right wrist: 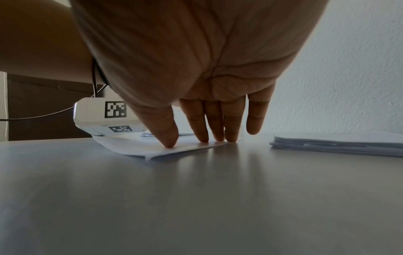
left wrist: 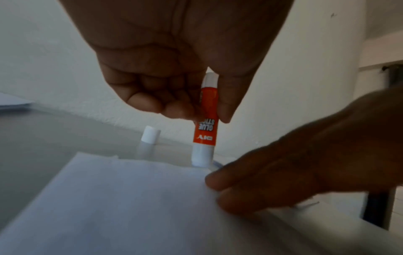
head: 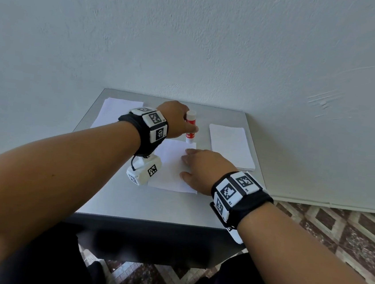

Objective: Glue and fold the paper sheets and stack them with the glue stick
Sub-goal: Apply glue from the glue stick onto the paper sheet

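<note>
Two hands work: left hand (head: 175,119) grips the glue stick (left wrist: 205,119), right hand (head: 204,169) flat pressing the sheet (head: 172,163), which may wrinkle if dragged.

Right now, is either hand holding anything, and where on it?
The left hand grips the glue stick by its upper barrel, open end down. The right hand holds nothing; its fingers press the paper sheet.

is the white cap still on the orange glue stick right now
No, the small white plastic cap stands apart on the grey table while the left hand holds the orange glue stick.
</note>
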